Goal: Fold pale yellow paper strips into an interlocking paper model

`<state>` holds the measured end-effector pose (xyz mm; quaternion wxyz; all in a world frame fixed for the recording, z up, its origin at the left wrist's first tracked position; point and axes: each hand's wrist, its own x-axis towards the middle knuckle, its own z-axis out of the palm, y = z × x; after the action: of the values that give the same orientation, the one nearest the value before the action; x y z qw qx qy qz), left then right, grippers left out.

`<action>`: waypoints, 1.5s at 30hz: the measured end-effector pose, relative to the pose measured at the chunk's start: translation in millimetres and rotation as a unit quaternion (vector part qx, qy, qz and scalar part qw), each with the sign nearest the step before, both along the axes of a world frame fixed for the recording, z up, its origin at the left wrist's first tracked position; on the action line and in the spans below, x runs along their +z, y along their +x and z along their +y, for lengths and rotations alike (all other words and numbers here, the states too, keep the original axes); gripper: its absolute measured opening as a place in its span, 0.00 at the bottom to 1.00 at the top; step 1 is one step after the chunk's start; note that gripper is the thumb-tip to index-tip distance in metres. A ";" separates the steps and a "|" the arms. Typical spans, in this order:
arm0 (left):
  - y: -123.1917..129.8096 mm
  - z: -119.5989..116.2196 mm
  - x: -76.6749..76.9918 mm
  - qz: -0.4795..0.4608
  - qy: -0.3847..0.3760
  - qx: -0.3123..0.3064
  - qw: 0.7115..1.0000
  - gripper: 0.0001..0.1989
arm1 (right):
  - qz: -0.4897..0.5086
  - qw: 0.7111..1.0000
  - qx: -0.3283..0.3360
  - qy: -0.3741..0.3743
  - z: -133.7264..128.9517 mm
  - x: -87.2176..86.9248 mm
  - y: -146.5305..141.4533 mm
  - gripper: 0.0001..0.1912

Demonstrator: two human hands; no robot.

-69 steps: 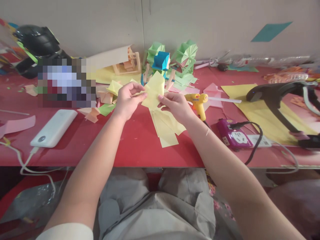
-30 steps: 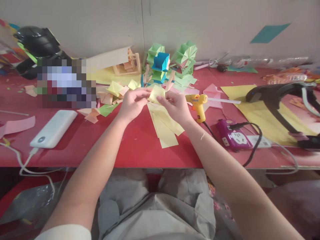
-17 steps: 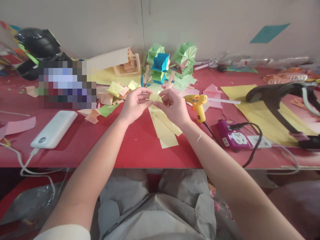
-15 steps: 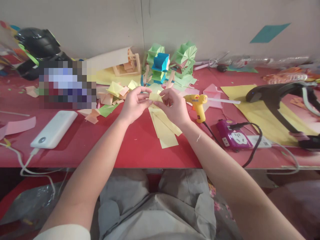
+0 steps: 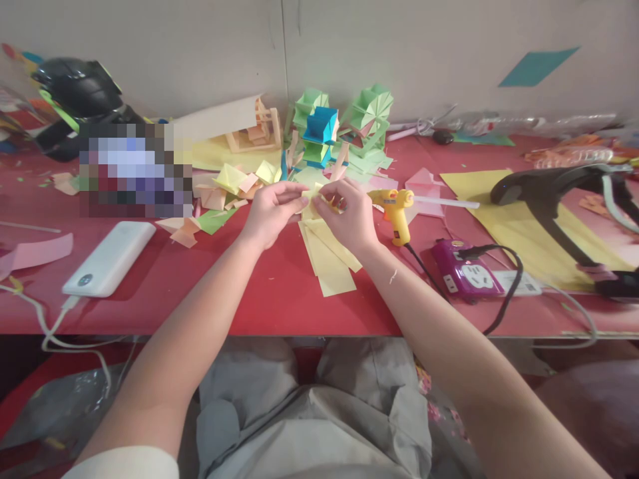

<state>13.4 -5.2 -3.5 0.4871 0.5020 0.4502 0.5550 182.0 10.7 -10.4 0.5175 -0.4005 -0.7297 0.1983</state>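
Note:
Between my two hands is a small piece of pale yellow paper (image 5: pixel 313 194), pinched from both sides; its exact folds are partly hidden by the fingers. My left hand (image 5: pixel 273 211) grips its left edge between thumb and fingers. My right hand (image 5: pixel 345 213) closes on its right side. Below them, several pale yellow paper strips (image 5: pixel 332 266) lie overlapping on the red tabletop (image 5: pixel 279 299). Just right of my right hand rests a yellow glue gun (image 5: pixel 398 214) with a glue stick out of its back.
Folded green paper shapes (image 5: pixel 372 110) and a blue one (image 5: pixel 321 125) stand at the back. Paper scraps (image 5: pixel 224 186) and a white power bank (image 5: pixel 110 259) lie left. A purple power socket (image 5: pixel 466 269), its black cable and a black headset-like strap (image 5: pixel 544 206) occupy the right.
The yellow paper has turned in my fingers and shows less of its flat face. Both hands have shifted slightly; the things on the table stay put.

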 end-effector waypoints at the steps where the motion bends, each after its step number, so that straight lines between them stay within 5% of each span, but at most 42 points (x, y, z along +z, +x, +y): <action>1: 0.2 0.3 -0.3 0.000 0.001 0.000 1.000 0.11 | -0.002 1.000 -0.001 -0.002 -0.1 -0.2 -0.3 0.03; 24: 7.6 1.7 -5.0 0.007 0.006 0.032 0.999 0.06 | -0.009 1.000 0.006 -0.005 -5.5 -0.7 -3.9 0.02; 34: 9.7 -0.8 10.3 -0.158 -0.084 0.048 0.983 0.03 | -0.081 0.987 0.032 0.135 3.5 -10.4 -5.4 0.08; 45: 4.0 1.6 9.3 -0.215 -0.094 0.020 0.972 0.03 | -0.139 0.978 0.026 0.154 4.2 -9.6 -2.6 0.12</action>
<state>17.4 -3.6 5.8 0.6066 0.3135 0.3951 0.6145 179.4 14.9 -20.1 0.4614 -0.3206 -0.8263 0.0395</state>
